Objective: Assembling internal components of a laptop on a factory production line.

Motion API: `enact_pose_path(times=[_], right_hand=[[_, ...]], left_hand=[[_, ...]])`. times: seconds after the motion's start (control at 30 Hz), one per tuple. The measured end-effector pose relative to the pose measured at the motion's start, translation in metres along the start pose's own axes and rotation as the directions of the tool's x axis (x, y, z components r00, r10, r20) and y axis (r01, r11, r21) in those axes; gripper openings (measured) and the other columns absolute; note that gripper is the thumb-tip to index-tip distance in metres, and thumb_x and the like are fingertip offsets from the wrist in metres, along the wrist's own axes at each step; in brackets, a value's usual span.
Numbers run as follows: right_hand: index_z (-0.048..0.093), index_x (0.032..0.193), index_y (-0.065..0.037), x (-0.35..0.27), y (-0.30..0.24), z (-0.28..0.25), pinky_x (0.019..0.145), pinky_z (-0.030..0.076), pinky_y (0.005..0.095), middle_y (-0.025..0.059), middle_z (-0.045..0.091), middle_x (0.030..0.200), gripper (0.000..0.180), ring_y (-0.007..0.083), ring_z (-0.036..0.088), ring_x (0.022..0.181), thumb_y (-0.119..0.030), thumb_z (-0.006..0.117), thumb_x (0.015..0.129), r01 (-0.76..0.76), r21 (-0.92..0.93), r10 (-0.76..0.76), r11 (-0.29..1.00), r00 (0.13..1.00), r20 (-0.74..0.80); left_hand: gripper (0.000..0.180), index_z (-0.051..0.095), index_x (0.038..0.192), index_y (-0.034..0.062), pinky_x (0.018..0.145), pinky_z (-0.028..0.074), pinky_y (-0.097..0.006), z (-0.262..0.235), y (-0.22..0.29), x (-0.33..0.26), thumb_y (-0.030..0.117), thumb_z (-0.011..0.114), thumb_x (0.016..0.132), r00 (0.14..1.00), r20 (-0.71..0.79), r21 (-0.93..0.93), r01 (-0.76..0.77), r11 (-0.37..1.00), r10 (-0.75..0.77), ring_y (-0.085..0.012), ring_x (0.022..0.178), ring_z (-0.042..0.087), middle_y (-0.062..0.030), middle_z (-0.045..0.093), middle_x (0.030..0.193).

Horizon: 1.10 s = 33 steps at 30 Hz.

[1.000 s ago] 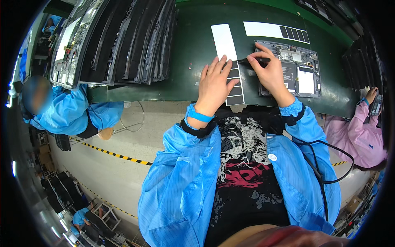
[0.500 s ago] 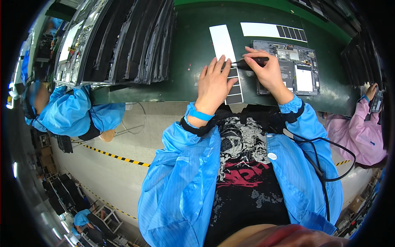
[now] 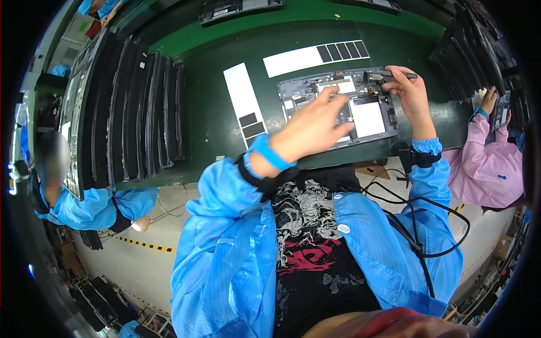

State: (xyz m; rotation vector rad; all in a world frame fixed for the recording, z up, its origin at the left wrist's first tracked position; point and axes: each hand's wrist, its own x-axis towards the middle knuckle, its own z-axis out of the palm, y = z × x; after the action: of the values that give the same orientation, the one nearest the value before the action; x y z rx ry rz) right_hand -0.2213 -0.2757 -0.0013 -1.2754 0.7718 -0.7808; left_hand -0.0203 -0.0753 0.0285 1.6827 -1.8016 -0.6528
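An opened tablet-like device (image 3: 369, 119) lies on the green table, its circuit boards and white panels exposed. My left hand (image 3: 315, 121) hovers over its left and middle part with fingers apart and nothing visible in them. It hides much of that side. At the device's upper right corner, my right hand (image 3: 414, 101) is closed on dark tweezers (image 3: 394, 74), whose tips point left over the board. A white strip with black adhesive pads (image 3: 241, 93) lies left of the device, its lower end partly behind my left wrist. A second such strip (image 3: 293, 60) lies beyond the device.
Dark device panels (image 3: 127, 112) stand in a row at the left; another dark row (image 3: 462, 62) stands at the right. More devices (image 3: 239, 10) lie at the far edge. A co-worker in pink (image 3: 487, 174) works at right, one in blue (image 3: 93, 208) sits at left.
My hands have left the near white strip and are now over the device, with the tweezers at its upper right corner. The whole view has shifted, so the table things appear farther left.
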Motion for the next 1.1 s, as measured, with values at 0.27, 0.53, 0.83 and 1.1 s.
enact_pose_path(times=[0.27,0.53,0.83,1.1], right_hand=[[0.063,0.103,0.004,0.026,0.019,-0.007,0.045,0.038,0.0177,0.0079,0.065,0.079,0.026,0.0074,0.057,0.056,-0.017,0.062,0.089,-0.039,-0.019,0.04,0.999,0.996,0.079],[0.063,0.097,0.006,0.03,0.025,-0.022,0.04,0.031,0.0193,0.0064,0.061,0.069,0.022,0.0067,0.048,0.048,-0.014,0.064,0.087,-0.115,0.145,0.087,0.983,0.979,0.185],[0.062,0.095,0.006,0.033,0.03,-0.022,0.043,0.034,0.0197,0.0066,0.061,0.073,0.019,0.007,0.048,0.05,-0.01,0.066,0.085,-0.095,0.099,0.079,0.991,0.984,0.158],[0.062,0.095,0.003,0.034,0.032,-0.021,0.048,0.037,0.0188,0.0027,0.058,0.065,0.017,0.0061,0.049,0.052,-0.011,0.065,0.087,-0.092,0.059,0.082,0.994,0.986,0.145]], left_hand=[[0.07,0.04,0.136,0.0039,0.094,0.045,-0.043,0.037,0.003,0.058,0.036,0.065,0.079,0.986,0.165,-0.015,0.03,0.999,-0.027,-0.0409,0.115,0.051,-0.0215,0.034,0.143],[0.056,0.054,0.122,0.0048,0.079,0.052,-0.041,0.048,0.001,0.06,0.031,0.068,0.074,0.982,0.119,0.119,-0.163,0.979,0.149,-0.0349,0.091,0.064,-0.0147,0.045,0.138],[0.054,0.057,0.12,0.0058,0.075,0.053,-0.04,0.047,0.003,0.058,0.028,0.07,0.073,0.983,0.118,0.098,-0.155,0.983,0.144,-0.0341,0.084,0.065,-0.0138,0.045,0.138],[0.052,0.057,0.12,0.0063,0.076,0.053,-0.04,0.047,0.002,0.057,0.027,0.069,0.073,0.983,0.123,0.113,-0.153,0.982,0.139,-0.0344,0.085,0.065,-0.0135,0.045,0.138]])
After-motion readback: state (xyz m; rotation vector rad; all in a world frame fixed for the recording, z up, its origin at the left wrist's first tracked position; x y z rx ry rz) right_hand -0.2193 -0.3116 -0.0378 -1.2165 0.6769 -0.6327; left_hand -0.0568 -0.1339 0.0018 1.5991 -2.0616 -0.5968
